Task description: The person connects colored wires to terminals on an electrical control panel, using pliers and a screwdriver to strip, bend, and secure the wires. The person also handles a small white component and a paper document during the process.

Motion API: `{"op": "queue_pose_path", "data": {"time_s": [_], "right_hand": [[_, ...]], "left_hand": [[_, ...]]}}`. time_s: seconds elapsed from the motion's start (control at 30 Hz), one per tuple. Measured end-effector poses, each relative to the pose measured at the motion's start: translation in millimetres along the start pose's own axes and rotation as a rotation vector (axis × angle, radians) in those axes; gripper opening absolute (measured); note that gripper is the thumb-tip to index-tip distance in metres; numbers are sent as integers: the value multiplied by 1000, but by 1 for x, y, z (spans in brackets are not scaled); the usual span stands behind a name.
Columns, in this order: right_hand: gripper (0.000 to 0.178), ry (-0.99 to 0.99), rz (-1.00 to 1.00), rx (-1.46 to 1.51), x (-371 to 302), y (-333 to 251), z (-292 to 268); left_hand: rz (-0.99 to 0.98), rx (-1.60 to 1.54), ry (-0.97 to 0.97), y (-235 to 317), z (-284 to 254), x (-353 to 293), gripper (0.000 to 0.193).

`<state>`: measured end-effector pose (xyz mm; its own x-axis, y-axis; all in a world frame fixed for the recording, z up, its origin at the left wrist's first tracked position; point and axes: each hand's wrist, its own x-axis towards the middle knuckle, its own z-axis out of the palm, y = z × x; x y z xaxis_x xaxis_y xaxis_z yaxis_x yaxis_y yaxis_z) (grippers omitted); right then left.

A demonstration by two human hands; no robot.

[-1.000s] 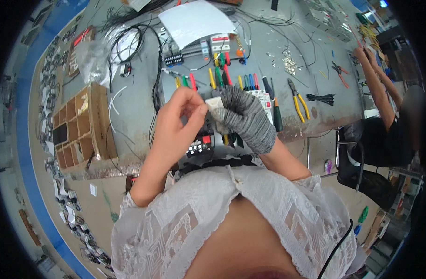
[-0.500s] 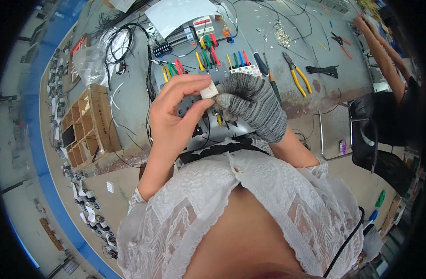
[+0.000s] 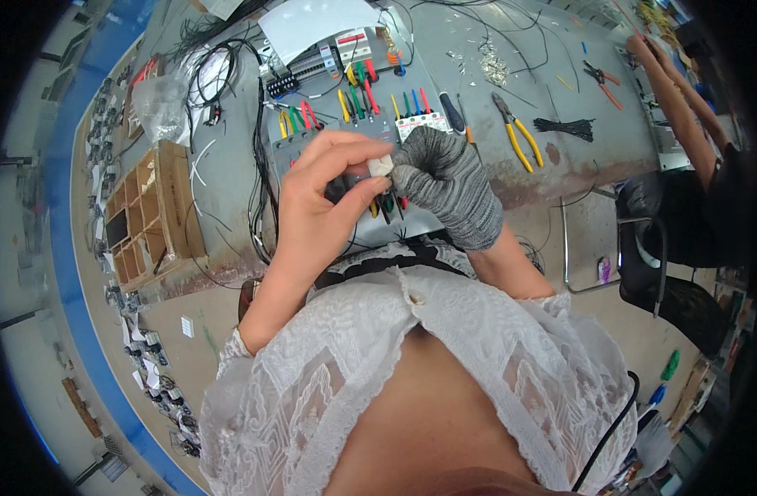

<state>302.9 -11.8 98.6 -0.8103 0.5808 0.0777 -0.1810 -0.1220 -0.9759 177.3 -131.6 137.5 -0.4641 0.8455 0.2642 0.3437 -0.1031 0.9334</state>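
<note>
A small white block [image 3: 381,167] is pinched between the thumb and fingers of my bare left hand [image 3: 316,186]. Right beside it, my right hand [image 3: 448,186] in a grey striped glove is closed, thumb against curled fingers; what those fingers grip is hidden. Both hands hover over the near part of a grey electrical panel [image 3: 289,155], covering much of it. Red, green, yellow and blue wire ends stand up from the panel. On it a white terminal part [image 3: 424,122] shows just beyond my glove, and a red-marked breaker [image 3: 353,45] sits farther back.
Right of the panel lie a screwdriver [image 3: 453,114], yellow-handled pliers [image 3: 520,136], black cable ties [image 3: 564,128] and red-handled pliers [image 3: 603,83]. To the left stands a wooden compartment box [image 3: 180,198], with a plastic bag [image 3: 162,112] behind it. Another person's arm [image 3: 676,103] reaches in at far right.
My left hand has shifted slightly right with the white block, which has turned a little. My gloved hand stays beside it, its fingers more tightly curled. The whole view has shifted slightly.
</note>
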Motion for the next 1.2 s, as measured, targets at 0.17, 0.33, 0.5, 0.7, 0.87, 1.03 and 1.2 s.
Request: {"op": "queue_pose_path", "data": {"time_s": [0.17,0.33,0.5,0.7,0.87,1.03,1.2], "right_hand": [[8,-14,28,44,-1,-9,-1],[7,30,-158,-186,-1,2,-5],[8,31,17,-51,-5,-1,-8],[14,-23,188,-26,-5,-9,-5],[11,-48,159,-57,-12,-8,-9],[11,48,-110,-237,-19,0,-6],[15,96,-93,-285,-29,2,-14]], "left_hand": [[-406,-595,-55,-9,7,-4,26],[-541,-897,-36,-22,16,-7,23],[-477,-784,42,-24,21,-11,24],[-176,-533,33,-32,19,-15,27],[-214,-681,-41,-33,16,-16,26],[-257,-828,-60,-33,22,-18,25],[-314,-931,-57,-36,36,-21,26]]}}
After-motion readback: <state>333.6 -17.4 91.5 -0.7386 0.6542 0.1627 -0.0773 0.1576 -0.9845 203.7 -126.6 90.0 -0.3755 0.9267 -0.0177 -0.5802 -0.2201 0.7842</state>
